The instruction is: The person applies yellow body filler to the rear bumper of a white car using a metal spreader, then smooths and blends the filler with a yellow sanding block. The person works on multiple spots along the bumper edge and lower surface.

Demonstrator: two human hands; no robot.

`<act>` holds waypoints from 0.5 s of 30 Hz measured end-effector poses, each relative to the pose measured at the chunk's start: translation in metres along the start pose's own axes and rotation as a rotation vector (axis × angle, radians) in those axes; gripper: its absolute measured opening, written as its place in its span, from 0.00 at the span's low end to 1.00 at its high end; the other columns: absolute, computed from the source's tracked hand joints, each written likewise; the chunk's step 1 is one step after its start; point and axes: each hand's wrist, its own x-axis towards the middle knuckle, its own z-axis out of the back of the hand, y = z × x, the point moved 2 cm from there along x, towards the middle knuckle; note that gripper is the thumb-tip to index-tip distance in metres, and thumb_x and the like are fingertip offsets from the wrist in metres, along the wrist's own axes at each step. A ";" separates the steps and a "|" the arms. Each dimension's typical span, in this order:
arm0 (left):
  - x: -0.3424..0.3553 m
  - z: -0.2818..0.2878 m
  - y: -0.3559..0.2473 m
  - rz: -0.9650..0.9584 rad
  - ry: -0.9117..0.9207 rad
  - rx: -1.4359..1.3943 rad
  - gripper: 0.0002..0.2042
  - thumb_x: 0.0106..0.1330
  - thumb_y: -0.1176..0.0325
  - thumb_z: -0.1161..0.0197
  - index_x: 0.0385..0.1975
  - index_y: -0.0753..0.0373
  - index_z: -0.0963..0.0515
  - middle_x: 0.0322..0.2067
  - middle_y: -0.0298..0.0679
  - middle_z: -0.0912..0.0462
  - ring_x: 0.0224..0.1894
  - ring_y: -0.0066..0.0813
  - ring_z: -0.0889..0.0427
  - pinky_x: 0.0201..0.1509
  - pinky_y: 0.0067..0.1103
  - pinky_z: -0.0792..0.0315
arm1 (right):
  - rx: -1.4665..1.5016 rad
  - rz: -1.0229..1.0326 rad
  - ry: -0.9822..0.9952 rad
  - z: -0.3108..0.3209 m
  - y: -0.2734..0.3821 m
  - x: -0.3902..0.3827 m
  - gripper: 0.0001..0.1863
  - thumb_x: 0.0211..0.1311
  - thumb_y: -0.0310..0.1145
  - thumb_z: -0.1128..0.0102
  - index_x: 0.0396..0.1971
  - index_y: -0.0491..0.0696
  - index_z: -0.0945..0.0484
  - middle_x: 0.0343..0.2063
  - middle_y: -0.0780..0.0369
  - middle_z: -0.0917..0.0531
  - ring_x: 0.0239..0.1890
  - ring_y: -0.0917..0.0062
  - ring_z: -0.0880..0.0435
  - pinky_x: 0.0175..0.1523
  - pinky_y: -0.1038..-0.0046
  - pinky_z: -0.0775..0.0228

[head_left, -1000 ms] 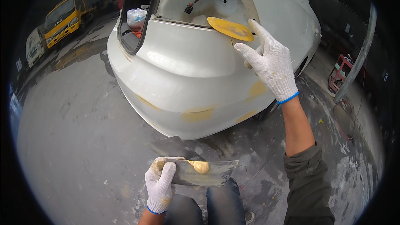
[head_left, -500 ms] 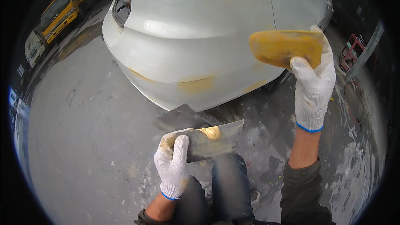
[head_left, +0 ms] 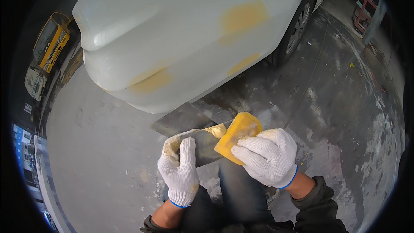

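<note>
In my gloved left hand [head_left: 179, 173] is a flat metal putty plate [head_left: 206, 150], its thumb pressed on the top face. A dollop of cream-coloured putty [head_left: 219, 130] sits near the plate's far edge. Beyond it shows a second dark flat sheet [head_left: 183, 118]; whether the same hand grips it I cannot tell. My gloved right hand [head_left: 271, 157] pinches a yellow spreader [head_left: 241, 130], tilted over the plate's right end beside the putty. Ahead stands a white car [head_left: 172, 26] with yellowish patches on its body: a lower one [head_left: 152, 81] and an upper one [head_left: 245, 16].
The car's wheel [head_left: 297, 28] stands to the right. A red metal frame [head_left: 364, 11] and a grey post [head_left: 375, 21] are at the far right. Far left is a yellow truck [head_left: 51, 45]. The grey floor [head_left: 95, 146] is stained and spotted.
My right hand has come down and left with the spreader, from beside the car to the plate. The view has shifted rightward along the car. My left hand still holds the plate.
</note>
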 end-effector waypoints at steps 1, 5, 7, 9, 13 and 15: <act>-0.002 -0.003 -0.001 -0.004 -0.004 0.005 0.08 0.74 0.73 0.38 0.45 0.71 0.17 0.34 0.36 0.14 0.38 0.18 0.21 0.47 0.18 0.25 | 0.002 -0.022 0.001 -0.004 0.000 -0.003 0.25 0.42 0.30 0.24 0.47 0.55 0.12 0.43 0.68 0.15 0.40 0.71 0.18 0.38 0.69 0.25; -0.007 -0.013 0.007 -0.042 -0.068 -0.026 0.08 0.74 0.74 0.39 0.45 0.72 0.18 0.36 0.38 0.14 0.38 0.19 0.20 0.48 0.19 0.25 | 0.019 -0.054 0.110 -0.010 0.003 -0.014 0.21 0.40 0.30 0.25 0.41 0.57 0.11 0.41 0.70 0.16 0.37 0.73 0.20 0.37 0.70 0.28; -0.001 -0.010 0.018 -0.088 -0.107 0.049 0.08 0.75 0.74 0.39 0.45 0.72 0.18 0.37 0.38 0.14 0.39 0.20 0.20 0.48 0.19 0.25 | 0.111 -0.091 0.189 -0.010 -0.002 -0.019 0.15 0.46 0.28 0.26 0.38 0.55 0.12 0.38 0.69 0.16 0.37 0.72 0.18 0.39 0.69 0.26; 0.007 -0.002 0.025 -0.115 -0.139 0.026 0.08 0.76 0.73 0.39 0.46 0.72 0.18 0.38 0.39 0.14 0.40 0.21 0.19 0.49 0.20 0.24 | 0.430 -0.424 0.145 -0.015 -0.028 -0.030 0.13 0.53 0.28 0.29 0.40 0.50 0.14 0.37 0.67 0.16 0.41 0.70 0.17 0.42 0.67 0.22; 0.015 0.007 0.042 -0.099 -0.119 -0.012 0.10 0.77 0.72 0.43 0.47 0.72 0.19 0.41 0.41 0.14 0.42 0.23 0.18 0.52 0.21 0.24 | 1.199 -1.278 -0.332 -0.069 -0.121 -0.088 0.18 0.67 0.30 0.38 0.54 0.42 0.23 0.46 0.60 0.17 0.51 0.68 0.15 0.53 0.60 0.17; 0.014 0.018 0.043 -0.105 -0.126 0.018 0.10 0.78 0.71 0.44 0.47 0.72 0.20 0.41 0.42 0.14 0.42 0.24 0.18 0.52 0.21 0.23 | 1.452 -1.440 -0.549 -0.098 -0.155 -0.093 0.20 0.69 0.30 0.40 0.58 0.41 0.27 0.51 0.57 0.19 0.54 0.68 0.16 0.57 0.58 0.17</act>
